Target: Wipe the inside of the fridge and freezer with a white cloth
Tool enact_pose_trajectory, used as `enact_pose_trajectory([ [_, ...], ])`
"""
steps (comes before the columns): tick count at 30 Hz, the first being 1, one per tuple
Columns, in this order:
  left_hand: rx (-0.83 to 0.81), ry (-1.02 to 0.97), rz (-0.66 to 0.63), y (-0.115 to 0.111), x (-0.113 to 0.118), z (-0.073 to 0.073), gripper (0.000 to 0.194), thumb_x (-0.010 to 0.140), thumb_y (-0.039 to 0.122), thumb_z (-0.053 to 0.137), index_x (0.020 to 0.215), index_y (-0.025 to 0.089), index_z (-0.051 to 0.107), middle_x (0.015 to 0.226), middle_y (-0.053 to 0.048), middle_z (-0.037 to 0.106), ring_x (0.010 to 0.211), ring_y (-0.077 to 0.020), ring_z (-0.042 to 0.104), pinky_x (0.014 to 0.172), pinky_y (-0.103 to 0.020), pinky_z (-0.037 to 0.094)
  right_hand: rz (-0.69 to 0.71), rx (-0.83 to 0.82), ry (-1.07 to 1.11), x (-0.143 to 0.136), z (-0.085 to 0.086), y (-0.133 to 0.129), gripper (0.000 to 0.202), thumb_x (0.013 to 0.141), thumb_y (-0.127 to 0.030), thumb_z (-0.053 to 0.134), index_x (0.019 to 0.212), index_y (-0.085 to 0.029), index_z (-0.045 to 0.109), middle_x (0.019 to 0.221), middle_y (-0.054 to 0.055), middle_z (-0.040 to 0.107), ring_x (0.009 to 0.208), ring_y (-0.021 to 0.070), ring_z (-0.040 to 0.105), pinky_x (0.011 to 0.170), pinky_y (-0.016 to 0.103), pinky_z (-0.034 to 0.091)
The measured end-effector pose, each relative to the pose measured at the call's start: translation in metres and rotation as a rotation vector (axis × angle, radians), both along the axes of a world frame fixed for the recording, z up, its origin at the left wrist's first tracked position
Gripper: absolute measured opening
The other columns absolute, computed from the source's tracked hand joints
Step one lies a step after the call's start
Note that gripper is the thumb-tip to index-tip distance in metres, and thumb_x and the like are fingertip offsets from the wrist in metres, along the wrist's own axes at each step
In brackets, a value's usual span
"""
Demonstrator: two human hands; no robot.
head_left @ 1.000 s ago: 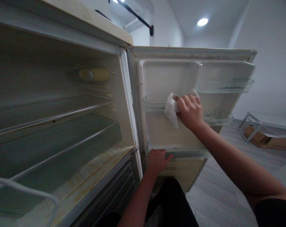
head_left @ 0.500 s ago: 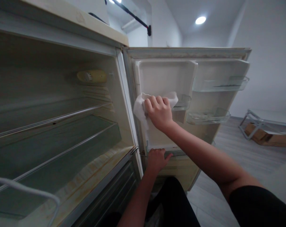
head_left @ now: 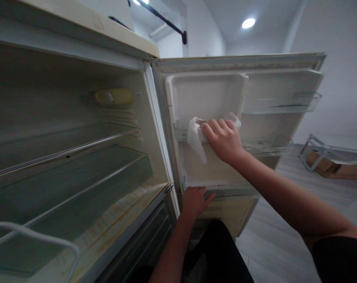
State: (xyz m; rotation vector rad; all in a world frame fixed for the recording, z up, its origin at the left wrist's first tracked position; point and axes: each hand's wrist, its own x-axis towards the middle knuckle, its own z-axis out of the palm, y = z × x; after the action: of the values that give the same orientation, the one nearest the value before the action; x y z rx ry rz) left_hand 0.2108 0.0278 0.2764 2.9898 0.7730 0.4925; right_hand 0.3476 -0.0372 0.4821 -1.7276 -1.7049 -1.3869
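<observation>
My right hand (head_left: 224,140) is closed round a crumpled white cloth (head_left: 196,137), held at a small clear shelf on the inner side of the open fridge door (head_left: 206,94). Part of the cloth hangs below the fingers, and another end sticks out to the right. Lower down, my left hand (head_left: 196,200) rests on the edge of the lower door shelf (head_left: 231,192), its thumb apart from the fingers; the fingertips are partly hidden behind the edge.
The stained fridge interior (head_left: 107,232) with glass shelves (head_left: 87,169) fills the left side. A white curved bar (head_left: 34,234) is at the lower left. A metal-framed stand (head_left: 317,151) and a cardboard box (head_left: 340,167) are on the floor at right.
My right hand has moved right along the door shelf with the cloth. The door has swung slightly wider. My left hand has stayed at the lower shelf.
</observation>
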Motion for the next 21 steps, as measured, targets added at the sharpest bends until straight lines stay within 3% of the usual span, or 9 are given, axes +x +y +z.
enact_pose_trajectory([
  [7,0.000,-0.026,0.008,-0.002,0.002,-0.002,0.053,0.098,0.065,0.048,0.090,0.019,0.072,0.090,-0.007,0.077,0.089,-0.0289,0.073,0.085,-0.042,0.048,0.040,-0.064,0.027,0.044,0.001,-0.032,0.033,0.104,-0.023,0.040,0.130,-0.016,0.059,0.110,0.015,0.061,0.106,0.0294,0.052,0.098,0.047,0.041],
  [15,-0.012,0.007,-0.003,-0.001,0.001,0.002,0.055,0.099,0.066,0.045,0.091,0.018,0.071,0.092,-0.008,0.077,0.089,-0.0287,0.072,0.085,-0.042,0.048,0.279,-0.210,-0.053,0.081,0.005,-0.045,0.058,0.104,-0.022,0.042,0.161,-0.015,0.033,0.147,0.020,0.050,0.138,0.0317,0.045,0.116,0.055,0.040],
  [18,-0.023,0.020,0.001,-0.001,-0.002,0.003,0.056,0.099,0.067,0.043,0.090,0.019,0.071,0.093,-0.008,0.077,0.089,-0.0290,0.073,0.085,-0.042,0.049,0.412,-0.144,-0.033,0.081,-0.003,-0.049,0.061,0.105,-0.024,0.042,0.164,-0.021,0.029,0.150,0.017,0.050,0.143,0.0320,0.044,0.117,0.057,0.043],
  [21,-0.031,0.017,-0.007,0.000,-0.006,0.004,0.057,0.099,0.068,0.043,0.089,0.019,0.071,0.092,-0.008,0.077,0.090,-0.0293,0.073,0.085,-0.042,0.049,0.476,0.058,-0.050,0.072,-0.012,-0.065,0.060,0.107,-0.033,0.043,0.165,-0.030,0.028,0.151,0.012,0.052,0.143,0.0333,0.047,0.116,0.059,0.044],
])
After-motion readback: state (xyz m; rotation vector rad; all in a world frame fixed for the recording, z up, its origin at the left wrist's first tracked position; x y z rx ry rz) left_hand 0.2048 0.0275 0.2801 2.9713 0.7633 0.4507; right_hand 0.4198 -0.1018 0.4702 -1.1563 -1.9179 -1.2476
